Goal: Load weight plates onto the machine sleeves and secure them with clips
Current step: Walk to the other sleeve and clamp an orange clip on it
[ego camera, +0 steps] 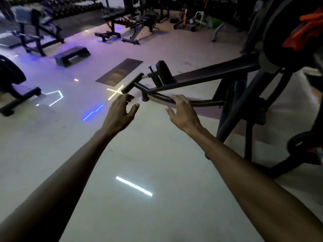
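A black plate-loaded machine (pixel 215 72) stands at the right, its long arm running left to a handle bar (pixel 132 84) with black grips. My left hand (pixel 122 109) is stretched out just below the left grip, fingers loosely spread, holding nothing. My right hand (pixel 181 110) rests its fingers over a lower black bar (pixel 204 103) of the machine, thumb spread apart. A large dark weight plate (pixel 279 37) sits on the machine at the upper right, with an orange part (pixel 304 30) at its centre. Another plate (pixel 304 144) shows at the lower right.
The glossy pale floor (pixel 139 163) reflects strip lights. A dark mat (pixel 120 71) and a black step platform (pixel 72 55) lie ahead. Benches (pixel 129 23) and other machines (pixel 35 32) fill the back. A plate-loaded frame (pixel 12 79) stands at the far left.
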